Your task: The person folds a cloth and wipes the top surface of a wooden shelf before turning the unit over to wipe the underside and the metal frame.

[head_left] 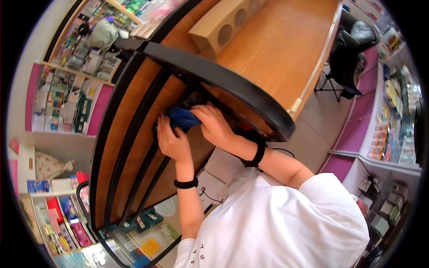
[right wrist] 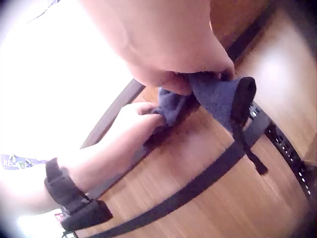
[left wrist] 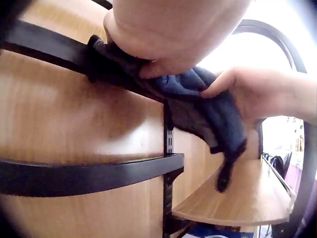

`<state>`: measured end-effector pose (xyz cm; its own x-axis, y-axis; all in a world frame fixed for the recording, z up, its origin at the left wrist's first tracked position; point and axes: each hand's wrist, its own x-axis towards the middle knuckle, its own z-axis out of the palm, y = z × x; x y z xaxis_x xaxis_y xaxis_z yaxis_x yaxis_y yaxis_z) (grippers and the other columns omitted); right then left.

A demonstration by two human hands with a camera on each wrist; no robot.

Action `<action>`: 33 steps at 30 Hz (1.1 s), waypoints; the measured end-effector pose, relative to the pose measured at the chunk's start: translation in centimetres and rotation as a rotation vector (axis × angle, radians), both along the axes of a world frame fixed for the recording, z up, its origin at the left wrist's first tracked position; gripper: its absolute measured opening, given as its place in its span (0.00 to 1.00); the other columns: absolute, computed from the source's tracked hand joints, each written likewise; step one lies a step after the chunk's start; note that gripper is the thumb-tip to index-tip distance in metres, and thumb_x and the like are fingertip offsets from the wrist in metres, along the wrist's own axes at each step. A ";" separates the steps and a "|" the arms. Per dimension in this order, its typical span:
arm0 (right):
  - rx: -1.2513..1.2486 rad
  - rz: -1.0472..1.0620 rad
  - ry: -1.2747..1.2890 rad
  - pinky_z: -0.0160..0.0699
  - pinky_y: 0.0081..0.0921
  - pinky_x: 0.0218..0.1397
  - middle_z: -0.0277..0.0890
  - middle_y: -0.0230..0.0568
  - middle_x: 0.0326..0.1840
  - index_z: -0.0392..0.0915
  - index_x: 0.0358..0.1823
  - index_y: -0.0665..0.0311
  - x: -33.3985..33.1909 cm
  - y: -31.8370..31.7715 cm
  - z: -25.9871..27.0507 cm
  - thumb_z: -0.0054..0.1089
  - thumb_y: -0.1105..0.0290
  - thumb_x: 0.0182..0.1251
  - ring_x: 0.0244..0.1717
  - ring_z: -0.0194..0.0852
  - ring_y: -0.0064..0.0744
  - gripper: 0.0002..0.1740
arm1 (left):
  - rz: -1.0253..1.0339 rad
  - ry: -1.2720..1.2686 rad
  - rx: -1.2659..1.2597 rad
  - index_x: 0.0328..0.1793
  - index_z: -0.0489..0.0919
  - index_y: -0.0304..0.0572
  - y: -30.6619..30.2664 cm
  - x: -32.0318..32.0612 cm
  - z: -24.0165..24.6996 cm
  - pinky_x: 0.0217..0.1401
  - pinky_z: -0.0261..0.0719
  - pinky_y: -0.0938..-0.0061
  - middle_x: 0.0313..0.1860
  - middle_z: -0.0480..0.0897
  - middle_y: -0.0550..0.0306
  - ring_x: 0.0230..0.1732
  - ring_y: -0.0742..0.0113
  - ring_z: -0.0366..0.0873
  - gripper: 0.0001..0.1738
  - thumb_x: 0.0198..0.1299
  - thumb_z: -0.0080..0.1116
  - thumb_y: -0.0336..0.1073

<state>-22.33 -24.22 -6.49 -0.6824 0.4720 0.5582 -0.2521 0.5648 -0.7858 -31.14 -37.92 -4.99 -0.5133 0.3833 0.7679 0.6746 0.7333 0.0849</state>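
Note:
A dark blue cloth with a black edge is bunched between both hands, over the black bars of a wooden shelf unit. My left hand holds one end, with its thumb lying over the fabric in the left wrist view. At the other end, my right hand grips the cloth between thumb and fingers. A folded part of the cloth sticks out past the right hand, and a short black strap dangles from it. Part of the cloth is hidden under the hands.
Black metal bars cross the wooden panels close below the hands. A wooden shelf bears a cardboard box with round holes. Stocked display shelves line the right side. Another person is at the far left.

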 end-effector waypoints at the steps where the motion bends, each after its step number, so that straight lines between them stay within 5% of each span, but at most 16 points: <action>1: 0.007 -0.035 -0.006 0.74 0.55 0.72 0.84 0.50 0.62 0.83 0.59 0.67 0.7 0.3 0.0 0.54 0.85 0.65 0.67 0.79 0.57 0.22 | -0.031 -0.027 0.011 0.63 0.85 0.35 0.7 -0.1 0.2 0.78 0.79 0.52 0.70 0.88 0.47 0.74 0.45 0.83 0.23 0.61 0.56 0.19; 4: -0.042 0.099 -0.094 0.80 0.56 0.53 0.82 0.59 0.46 0.78 0.51 0.71 2.9 0.5 0.2 0.56 0.83 0.66 0.52 0.80 0.67 0.13 | -0.125 -0.066 0.040 0.66 0.85 0.35 2.3 -0.4 0.2 0.81 0.76 0.50 0.71 0.87 0.46 0.75 0.45 0.83 0.26 0.61 0.56 0.19; 11: 0.075 0.060 -0.243 0.83 0.46 0.51 0.80 0.51 0.47 0.79 0.55 0.67 11.4 0.8 2.7 0.58 0.84 0.64 0.50 0.83 0.59 0.18 | -0.518 -0.093 0.140 0.65 0.86 0.28 4.1 1.2 -0.6 0.81 0.76 0.46 0.71 0.87 0.42 0.75 0.42 0.83 0.28 0.58 0.50 0.15; 13: 0.130 0.192 -0.280 0.85 0.46 0.56 0.82 0.53 0.57 0.78 0.65 0.70 14.9 1.6 3.6 0.58 0.86 0.66 0.58 0.83 0.59 0.25 | -0.763 -0.241 0.382 0.64 0.85 0.26 5.8 3.6 1.0 0.82 0.76 0.46 0.69 0.87 0.36 0.74 0.38 0.83 0.25 0.61 0.51 0.15; 15: 0.126 0.065 -0.258 0.85 0.45 0.55 0.82 0.51 0.57 0.78 0.66 0.70 18.8 2.4 6.2 0.58 0.86 0.65 0.58 0.84 0.57 0.27 | -0.967 -0.254 0.522 0.67 0.83 0.24 8.0 4.7 2.1 0.81 0.75 0.44 0.69 0.85 0.32 0.74 0.33 0.82 0.21 0.70 0.53 0.17; 19: 0.016 -0.066 -0.299 0.85 0.44 0.54 0.83 0.47 0.56 0.80 0.64 0.68 24.5 2.4 11.7 0.60 0.87 0.63 0.57 0.85 0.51 0.26 | -1.087 -0.158 0.456 0.73 0.77 0.27 11.3 7.5 3.2 0.79 0.79 0.51 0.74 0.81 0.36 0.73 0.45 0.81 0.23 0.78 0.60 0.32; 21: 0.338 -0.320 -0.140 0.84 0.41 0.56 0.83 0.41 0.55 0.82 0.61 0.64 26.0 1.9 13.0 0.64 0.83 0.63 0.56 0.85 0.46 0.24 | -1.247 -1.279 0.734 0.73 0.77 0.29 12.3 9.8 3.2 0.75 0.83 0.54 0.71 0.82 0.39 0.70 0.48 0.82 0.24 0.82 0.55 0.41; 22: 0.447 -0.467 -0.062 0.81 0.39 0.60 0.82 0.35 0.54 0.83 0.60 0.58 26.2 2.0 12.6 0.67 0.79 0.63 0.56 0.84 0.41 0.23 | -0.995 -0.918 0.455 0.73 0.76 0.31 12.8 9.3 -1.2 0.70 0.85 0.59 0.66 0.84 0.44 0.65 0.51 0.84 0.26 0.86 0.48 0.47; 23: 0.511 -0.554 -0.009 0.80 0.40 0.64 0.83 0.35 0.54 0.83 0.60 0.56 26.3 2.3 12.1 0.69 0.77 0.63 0.57 0.84 0.41 0.22 | -1.215 -1.366 0.776 0.73 0.77 0.31 13.1 9.4 -5.8 0.67 0.86 0.62 0.64 0.85 0.46 0.62 0.53 0.86 0.22 0.81 0.57 0.39; 25: 0.521 -0.648 0.066 0.79 0.41 0.65 0.81 0.37 0.57 0.82 0.62 0.53 26.1 3.1 10.6 0.68 0.79 0.64 0.60 0.83 0.42 0.25 | -1.153 -0.605 0.402 0.70 0.80 0.31 13.2 13.9 -3.1 0.70 0.83 0.58 0.63 0.87 0.46 0.60 0.50 0.87 0.22 0.72 0.67 0.28; 26: 0.517 -0.646 0.064 0.79 0.41 0.65 0.81 0.37 0.57 0.82 0.62 0.53 25.5 3.1 10.0 0.68 0.79 0.64 0.60 0.83 0.42 0.25 | -1.121 -0.505 0.330 0.64 0.83 0.29 12.9 13.6 -2.0 0.71 0.81 0.52 0.64 0.87 0.40 0.61 0.42 0.87 0.24 0.61 0.72 0.19; 31: 0.013 -0.571 0.179 0.82 0.45 0.66 0.77 0.46 0.65 0.76 0.67 0.59 21.5 2.8 7.1 0.58 0.91 0.60 0.65 0.81 0.55 0.33 | -1.136 -0.170 0.080 0.61 0.86 0.30 11.6 10.5 0.3 0.70 0.81 0.47 0.63 0.87 0.32 0.64 0.33 0.85 0.22 0.59 0.69 0.19; 33: 0.012 -0.566 0.229 0.83 0.45 0.66 0.78 0.49 0.64 0.75 0.67 0.63 21.1 2.7 6.6 0.54 0.93 0.58 0.65 0.80 0.59 0.34 | -1.058 -0.127 0.083 0.62 0.86 0.29 11.1 8.9 0.0 0.71 0.80 0.48 0.64 0.87 0.32 0.67 0.33 0.84 0.21 0.61 0.69 0.21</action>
